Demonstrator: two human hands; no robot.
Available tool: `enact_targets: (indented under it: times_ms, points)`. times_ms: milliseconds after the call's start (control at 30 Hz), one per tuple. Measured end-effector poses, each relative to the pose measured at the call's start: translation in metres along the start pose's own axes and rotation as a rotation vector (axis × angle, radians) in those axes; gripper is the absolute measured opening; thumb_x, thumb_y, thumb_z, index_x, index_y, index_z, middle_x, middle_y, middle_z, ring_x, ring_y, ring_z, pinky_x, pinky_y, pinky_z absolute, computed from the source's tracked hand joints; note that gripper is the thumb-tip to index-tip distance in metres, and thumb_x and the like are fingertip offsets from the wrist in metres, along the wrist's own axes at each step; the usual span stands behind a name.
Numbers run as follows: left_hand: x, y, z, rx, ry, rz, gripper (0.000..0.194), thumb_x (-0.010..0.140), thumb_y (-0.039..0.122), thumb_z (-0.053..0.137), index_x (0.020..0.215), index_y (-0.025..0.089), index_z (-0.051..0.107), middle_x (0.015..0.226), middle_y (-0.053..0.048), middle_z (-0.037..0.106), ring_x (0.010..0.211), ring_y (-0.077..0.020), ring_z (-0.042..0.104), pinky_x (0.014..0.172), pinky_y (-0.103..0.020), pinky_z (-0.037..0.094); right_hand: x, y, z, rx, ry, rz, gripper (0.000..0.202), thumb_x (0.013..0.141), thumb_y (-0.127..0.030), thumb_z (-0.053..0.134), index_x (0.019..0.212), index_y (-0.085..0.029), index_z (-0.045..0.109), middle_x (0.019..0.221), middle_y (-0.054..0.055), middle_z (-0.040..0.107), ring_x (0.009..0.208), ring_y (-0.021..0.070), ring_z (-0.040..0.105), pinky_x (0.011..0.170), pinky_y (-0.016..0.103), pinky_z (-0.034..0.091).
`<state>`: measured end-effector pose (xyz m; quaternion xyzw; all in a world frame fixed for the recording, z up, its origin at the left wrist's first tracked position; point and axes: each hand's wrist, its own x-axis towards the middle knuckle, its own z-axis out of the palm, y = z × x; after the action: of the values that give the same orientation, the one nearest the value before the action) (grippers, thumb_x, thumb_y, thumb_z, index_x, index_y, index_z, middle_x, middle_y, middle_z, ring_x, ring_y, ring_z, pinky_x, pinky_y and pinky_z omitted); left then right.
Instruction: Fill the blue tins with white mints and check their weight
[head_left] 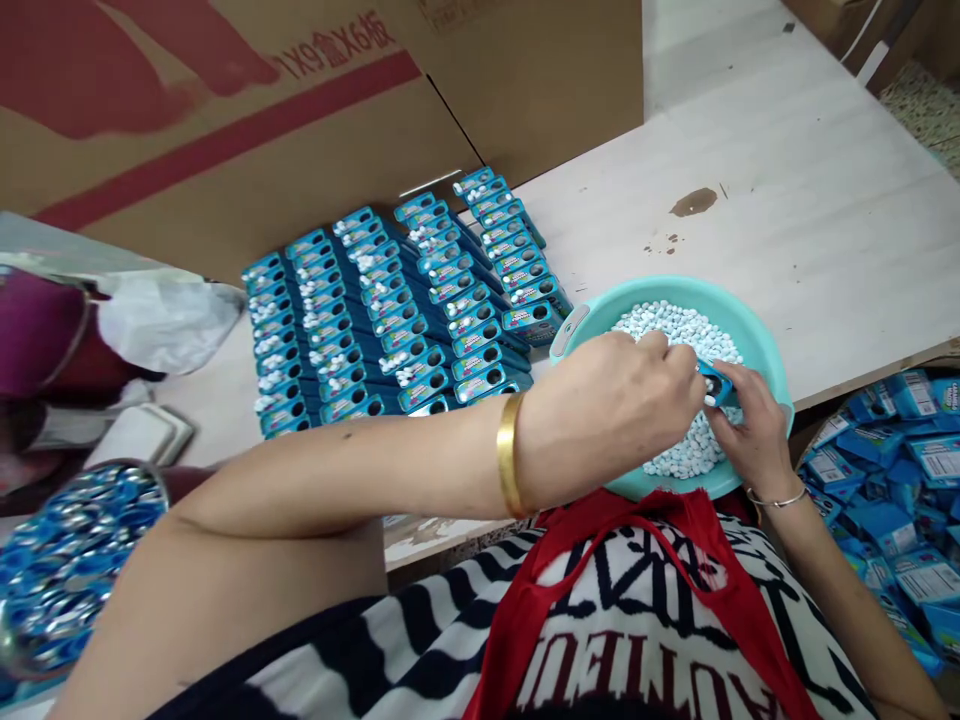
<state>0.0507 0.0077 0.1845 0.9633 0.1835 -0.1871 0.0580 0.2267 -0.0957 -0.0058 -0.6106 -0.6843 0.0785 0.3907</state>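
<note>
Over the turquoise basin [679, 287], my right hand [754, 425] grips a small blue candy box [716, 386] between thumb and fingers. The box is tilted, and its dark round opening faces up, with a white piece by its edge. My left hand [626, 405] is closed above the white pellets [694, 455], its knuckles up and its curled fingers right beside the box. What those fingers hold, if anything, is hidden. Left of the basin stand rows of similar blue boxes [390, 300] with round openings, many with white pellets lying on top.
A large cardboard carton [300, 130] stands behind the rows on the pale table [787, 180]. At lower left a container holds shiny blue-and-silver pieces [82, 550]. More blue boxes [892, 480] are heaped at the right. A white plastic bag [169, 320] lies at left.
</note>
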Motion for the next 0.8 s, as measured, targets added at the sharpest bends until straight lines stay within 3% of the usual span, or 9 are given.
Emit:
enact_targets:
  times_ms: [67, 133, 200, 267, 367, 467, 600, 700, 800]
  points:
    - [-0.003, -0.012, 0.003, -0.021, 0.073, -0.055, 0.02, 0.099, 0.015, 0.04, 0.099, 0.016, 0.061, 0.086, -0.006, 0.06, 0.082, -0.0178, 0.059, 0.065, -0.026, 0.043, 0.001, -0.001, -0.002, 0.011, 0.031, 0.037, 0.042, 0.09, -0.023, 0.059, 0.131, -0.025, 0.052, 0.12, 0.009, 0.065, 0.114, 0.0252, 0.063, 0.096, 0.043, 0.054]
    - [0.003, -0.034, 0.021, -0.015, 0.164, -0.16, 0.02, 0.099, 0.016, 0.04, 0.107, 0.016, 0.058, 0.095, -0.007, 0.061, 0.086, -0.0179, 0.059, 0.067, -0.026, 0.043, 0.002, -0.002, -0.003, 0.011, 0.087, 0.097, 0.039, 0.089, -0.026, 0.063, 0.128, -0.024, 0.054, 0.117, 0.009, 0.066, 0.109, 0.0246, 0.064, 0.093, 0.041, 0.054]
    - [0.018, -0.056, 0.054, 0.008, 0.221, -0.266, 0.021, 0.098, 0.014, 0.041, 0.112, 0.014, 0.056, 0.105, -0.01, 0.062, 0.09, -0.0191, 0.059, 0.068, -0.027, 0.043, 0.003, -0.003, -0.005, 0.011, 0.147, 0.156, 0.039, 0.088, -0.029, 0.067, 0.125, -0.024, 0.056, 0.113, 0.008, 0.067, 0.105, 0.0241, 0.065, 0.091, 0.04, 0.055]
    - [0.04, -0.068, 0.096, 0.0, 0.195, -0.264, 0.022, 0.097, 0.011, 0.039, 0.111, 0.012, 0.055, 0.107, -0.012, 0.062, 0.093, -0.0206, 0.058, 0.068, -0.028, 0.043, 0.004, -0.004, -0.005, 0.021, 0.186, 0.191, 0.039, 0.087, -0.031, 0.069, 0.123, -0.023, 0.057, 0.111, 0.007, 0.068, 0.102, 0.0235, 0.066, 0.09, 0.039, 0.055]
    - [0.067, -0.059, 0.154, -0.079, 0.088, -0.119, 0.023, 0.098, 0.01, 0.037, 0.111, 0.014, 0.055, 0.113, -0.013, 0.061, 0.1, -0.0212, 0.057, 0.072, -0.029, 0.044, 0.005, -0.004, -0.004, 0.038, 0.199, 0.202, 0.04, 0.086, -0.032, 0.07, 0.123, -0.022, 0.058, 0.109, 0.007, 0.067, 0.1, 0.0227, 0.066, 0.089, 0.038, 0.055]
    - [0.073, -0.032, 0.187, -0.215, 0.027, 0.049, 0.021, 0.099, 0.014, 0.036, 0.112, 0.016, 0.052, 0.117, -0.011, 0.06, 0.103, -0.0216, 0.056, 0.078, -0.031, 0.046, 0.004, -0.003, -0.002, 0.043, 0.202, 0.21, 0.042, 0.085, -0.033, 0.071, 0.123, -0.022, 0.058, 0.109, 0.007, 0.067, 0.101, 0.0227, 0.066, 0.09, 0.038, 0.054]
    - [0.06, -0.013, 0.199, -0.568, -0.06, 0.172, 0.014, 0.096, 0.021, 0.047, 0.11, 0.018, 0.049, 0.114, -0.008, 0.062, 0.099, -0.0192, 0.057, 0.08, -0.029, 0.044, 0.003, 0.0, 0.0, 0.055, 0.205, 0.242, 0.044, 0.084, -0.036, 0.072, 0.123, -0.022, 0.058, 0.11, 0.007, 0.067, 0.101, 0.0234, 0.065, 0.091, 0.039, 0.054]
    - [0.051, -0.019, 0.196, -0.831, -0.101, 0.261, 0.019, 0.093, 0.025, 0.054, 0.11, 0.019, 0.047, 0.103, -0.007, 0.063, 0.086, -0.0164, 0.057, 0.074, -0.026, 0.043, 0.003, 0.001, 0.001, 0.068, 0.207, 0.246, 0.044, 0.083, -0.035, 0.073, 0.122, -0.022, 0.058, 0.11, 0.007, 0.066, 0.102, 0.0233, 0.065, 0.09, 0.039, 0.054]
    - [0.039, -0.035, 0.181, -0.967, -0.042, 0.309, 0.019, 0.094, 0.029, 0.053, 0.108, 0.018, 0.048, 0.101, -0.008, 0.063, 0.084, -0.0159, 0.056, 0.074, -0.026, 0.044, 0.004, 0.001, 0.001, 0.075, 0.206, 0.241, 0.043, 0.083, -0.033, 0.073, 0.122, -0.022, 0.058, 0.11, 0.007, 0.066, 0.102, 0.0235, 0.065, 0.091, 0.04, 0.054]
